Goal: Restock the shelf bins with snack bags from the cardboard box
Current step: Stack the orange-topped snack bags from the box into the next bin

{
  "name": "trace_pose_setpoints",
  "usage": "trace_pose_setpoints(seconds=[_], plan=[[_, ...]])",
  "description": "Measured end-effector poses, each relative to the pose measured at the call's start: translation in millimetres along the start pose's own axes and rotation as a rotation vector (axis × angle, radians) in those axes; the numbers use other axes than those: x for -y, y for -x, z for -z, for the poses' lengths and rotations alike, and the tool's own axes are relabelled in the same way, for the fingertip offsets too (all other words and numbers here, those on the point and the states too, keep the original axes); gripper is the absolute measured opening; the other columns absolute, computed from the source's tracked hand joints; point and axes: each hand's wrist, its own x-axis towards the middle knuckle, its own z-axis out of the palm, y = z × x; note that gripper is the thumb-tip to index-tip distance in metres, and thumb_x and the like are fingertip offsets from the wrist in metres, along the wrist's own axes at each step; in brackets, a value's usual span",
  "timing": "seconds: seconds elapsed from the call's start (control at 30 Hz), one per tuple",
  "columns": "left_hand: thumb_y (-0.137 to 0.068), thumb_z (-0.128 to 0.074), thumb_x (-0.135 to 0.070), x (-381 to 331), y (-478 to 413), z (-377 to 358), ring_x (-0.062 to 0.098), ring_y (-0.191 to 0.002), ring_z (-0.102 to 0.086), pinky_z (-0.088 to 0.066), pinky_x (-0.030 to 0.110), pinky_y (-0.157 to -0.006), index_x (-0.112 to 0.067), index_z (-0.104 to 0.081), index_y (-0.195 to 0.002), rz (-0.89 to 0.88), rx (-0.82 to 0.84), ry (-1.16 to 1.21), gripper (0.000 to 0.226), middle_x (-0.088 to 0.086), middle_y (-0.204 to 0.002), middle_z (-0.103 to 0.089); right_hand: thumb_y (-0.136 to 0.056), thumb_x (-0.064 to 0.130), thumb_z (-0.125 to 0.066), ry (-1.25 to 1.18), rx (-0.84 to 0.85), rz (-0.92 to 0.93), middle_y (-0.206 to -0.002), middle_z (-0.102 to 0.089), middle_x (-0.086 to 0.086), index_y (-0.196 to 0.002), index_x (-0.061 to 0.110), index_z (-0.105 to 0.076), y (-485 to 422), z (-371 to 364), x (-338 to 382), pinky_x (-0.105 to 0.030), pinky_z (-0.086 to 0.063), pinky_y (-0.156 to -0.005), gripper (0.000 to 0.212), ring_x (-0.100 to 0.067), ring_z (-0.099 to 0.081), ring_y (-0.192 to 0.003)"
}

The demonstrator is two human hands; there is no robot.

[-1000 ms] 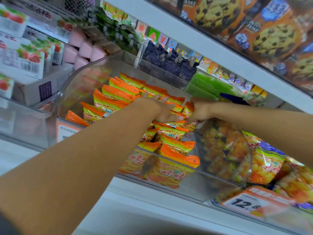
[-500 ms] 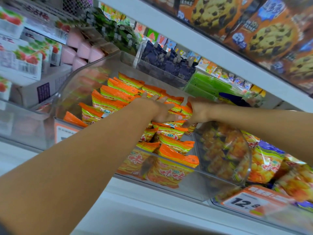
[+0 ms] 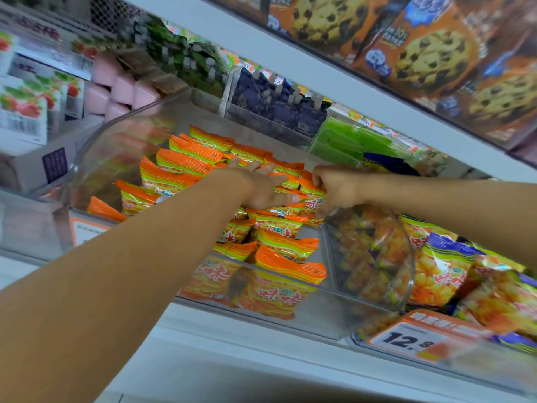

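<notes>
Cookie boxes (image 3: 430, 53) sit top right, pink cartons (image 3: 122, 85) left, 12.8 price tag (image 3: 406, 338) below.

The left arm (image 3: 130, 271) is slanting from the lower left up to mid-frame, the left hand (image 3: 261, 189) lying palm down with fingers straight. The right arm (image 3: 436, 205) is spanning from the right edge to mid-frame, the right hand (image 3: 338, 190) pinching an orange snack bag (image 3: 312, 199) with curled fingers.

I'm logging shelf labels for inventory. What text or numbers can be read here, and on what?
"12.8": orange price tag, lower right.
"味味": orange snack bag at the clear bin front.
Cookie packs, small shelf tags, strawberry boxes: print too blurred to read.
</notes>
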Motion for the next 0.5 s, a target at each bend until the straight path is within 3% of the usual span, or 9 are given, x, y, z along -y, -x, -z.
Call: trace_pose_setpoints(seconds=[0.07,0.13,0.23,0.4,0.5], plan=[[-0.087,-0.012,-0.078,-5,3,5,0.023,-0.15,0.013,0.011,0.057,-0.117,-0.04,0.001,-0.155,0.003,0.054,0.026,0.079,-0.005,-0.163,0.014,-0.069,0.031,-0.086,-0.002,-0.024,-0.013,-0.103,-0.055,-0.008,-0.115,0.012,-0.044,-1,-4,-1,-0.03,-0.043,-0.068,0.065,-0.026,-0.055,-0.091],[-0.086,-0.011,-0.078,-6,5,5,0.022,-0.15,0.014,0.012,0.057,-0.117,-0.041,0.002,-0.154,0.005,0.061,0.034,0.078,-0.005,-0.163,0.015,-0.069,0.032,-0.085,0.019,-0.067,-0.021,-0.106,-0.059,-0.009,-0.108,0.014,-0.047,-4,-8,-3,-0.03,-0.044,-0.069,0.057,-0.026,-0.056,-0.092],[-0.086,-0.011,-0.078,-3,1,2,0.021,-0.15,0.015,0.013,0.056,-0.117,-0.041,0.002,-0.154,0.011,0.059,0.029,0.078,-0.006,-0.163,0.015,-0.071,0.033,-0.083,0.065,-0.062,-0.06,-0.107,-0.061,-0.009,-0.098,0.013,-0.053,-7,-5,-5,-0.026,-0.038,-0.064,0.045,-0.026,-0.058,-0.092],[-0.086,-0.012,-0.079,-4,1,4,0.021,-0.15,0.016,0.013,0.056,-0.117,-0.042,0.002,-0.154,0.009,0.065,0.039,0.079,-0.006,-0.163,0.016,-0.068,0.038,-0.085,0.032,0.047,-0.112,-0.103,-0.06,-0.009,-0.096,0.011,-0.052,-9,1,1,-0.027,-0.038,-0.059,0.051,-0.024,-0.057,-0.087],[-0.086,-0.012,-0.078,-5,3,5,0.022,-0.15,0.015,0.012,0.056,-0.117,-0.041,0.001,-0.154,0.012,0.057,0.03,0.079,-0.005,-0.163,0.015,-0.066,0.04,-0.085,-0.032,0.091,-0.138,-0.096,-0.066,-0.011,-0.096,0.006,-0.062,-10,4,2,-0.026,-0.036,-0.052,0.05,-0.022,-0.056,-0.077]])
